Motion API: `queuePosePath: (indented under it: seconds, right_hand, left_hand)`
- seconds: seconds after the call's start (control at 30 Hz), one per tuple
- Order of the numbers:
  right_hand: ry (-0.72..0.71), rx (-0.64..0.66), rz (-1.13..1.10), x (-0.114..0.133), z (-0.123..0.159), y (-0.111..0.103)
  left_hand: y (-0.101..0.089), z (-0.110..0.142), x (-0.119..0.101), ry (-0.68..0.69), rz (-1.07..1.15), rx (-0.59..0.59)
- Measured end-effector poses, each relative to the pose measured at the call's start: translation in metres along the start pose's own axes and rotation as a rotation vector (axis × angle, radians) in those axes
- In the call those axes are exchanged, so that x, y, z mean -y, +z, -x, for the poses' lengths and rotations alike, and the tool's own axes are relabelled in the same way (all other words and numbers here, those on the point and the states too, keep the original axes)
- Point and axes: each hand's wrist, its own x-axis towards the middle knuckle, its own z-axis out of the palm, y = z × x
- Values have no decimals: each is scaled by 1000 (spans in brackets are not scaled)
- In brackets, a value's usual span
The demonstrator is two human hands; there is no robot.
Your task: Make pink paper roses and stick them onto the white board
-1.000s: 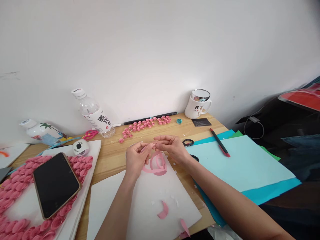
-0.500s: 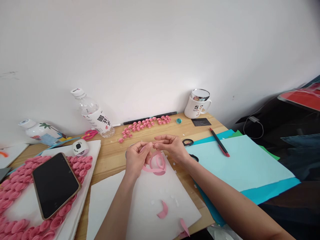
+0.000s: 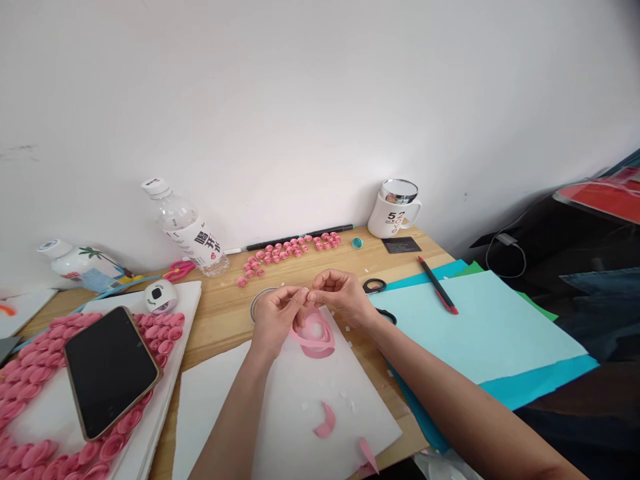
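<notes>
Left hand [image 3: 274, 319] and right hand [image 3: 346, 297]: bare, slim-fingered; nail detail too small to tell. Left forearm [image 3: 233, 407], right forearm [image 3: 445, 383]: bare, slender, narrowing toward wrist.

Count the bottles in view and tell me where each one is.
2: a clear bottle with a white label, left of the loose pink paper rolls, and a white bottle with a palm-tree picture, farther left. No others show.

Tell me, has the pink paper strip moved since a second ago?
Yes, slightly: the looped part of the pink paper strip now sits lower in the picture, nearer the curved pink scrap.
</notes>
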Motion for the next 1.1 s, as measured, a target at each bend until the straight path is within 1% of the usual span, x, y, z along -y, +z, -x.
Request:
queuePosePath:
  seconds: [0.17,0.27,0.5,0.7,0.83,0.93,1.1]
  right_hand:
    - [-27,78,12,2,1,1]
    - [-19,82,-4,2,1,1]
    - [-9,128,-5,3,2,-3]
    - [-5,157,-38,5,2,-2]
    - [51,155,-49,5,1,-3]
    - [106,190,-41,5,0,-4]
    - [140,255,23,7,2,-4]
  left_hand:
    - [1,1,-2,1,27,34]
    - [1,1,-2,-5,63,51]
    - [0,1,-1,-82,152,124]
    - [-1,1,-2,-68,152,166]
    - [-3,1,-2,-72,143,231]
    - [-3,2,-1,-93,141,283]
    - [-1,3,-1,-180,203,401]
